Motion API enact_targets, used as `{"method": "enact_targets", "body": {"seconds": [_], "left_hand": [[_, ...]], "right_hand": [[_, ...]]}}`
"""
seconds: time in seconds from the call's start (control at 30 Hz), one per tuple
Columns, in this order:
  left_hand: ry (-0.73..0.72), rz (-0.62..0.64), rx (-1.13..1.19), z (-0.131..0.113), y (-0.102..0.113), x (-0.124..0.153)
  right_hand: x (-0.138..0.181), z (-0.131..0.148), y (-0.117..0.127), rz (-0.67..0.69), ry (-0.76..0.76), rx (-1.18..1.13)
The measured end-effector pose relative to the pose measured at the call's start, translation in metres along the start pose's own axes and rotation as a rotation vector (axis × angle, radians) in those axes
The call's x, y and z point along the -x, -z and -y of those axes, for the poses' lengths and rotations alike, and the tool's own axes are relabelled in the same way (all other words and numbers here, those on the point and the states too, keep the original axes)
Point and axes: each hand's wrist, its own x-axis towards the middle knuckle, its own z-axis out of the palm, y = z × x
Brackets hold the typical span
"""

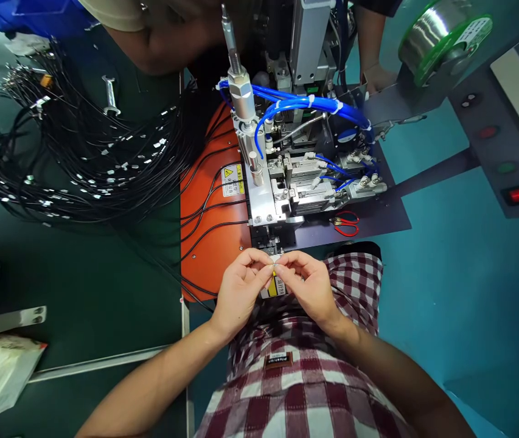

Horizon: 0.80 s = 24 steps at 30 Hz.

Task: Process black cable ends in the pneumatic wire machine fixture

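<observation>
In front of the machine's near end, my left hand [241,293] and my right hand [311,289] meet fingertip to fingertip. Both are closed in a pinch, thumb against forefinger. Whatever sits between the fingertips is too small and covered to make out. Just beyond the fingers is the dark front block [264,236] of the metal machine [259,198]. A yellow and white label [278,286] shows below the fingertips. Thin black cables [216,226] cross the orange plate [208,258] to the left, some reaching the machine and others passing near my left hand.
Left on the dark green table lies a large bundle of black cables [117,164] with a wrench [111,96]. Red-handled snips [347,224] rest right of the machine. A solder wire spool [442,36] hangs upper right. Another person's arm [168,45] is across the table.
</observation>
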Motion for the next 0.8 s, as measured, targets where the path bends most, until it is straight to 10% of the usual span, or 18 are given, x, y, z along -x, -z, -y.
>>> {"method": "enact_targets", "body": {"seconds": [0.8], "left_hand": [[-0.278, -0.149, -0.22, -0.0002, -0.0077, 0.0036]], "right_hand": [[-0.0026, 0.0049, 0.0012, 0.042, -0.152, -0.109]]}}
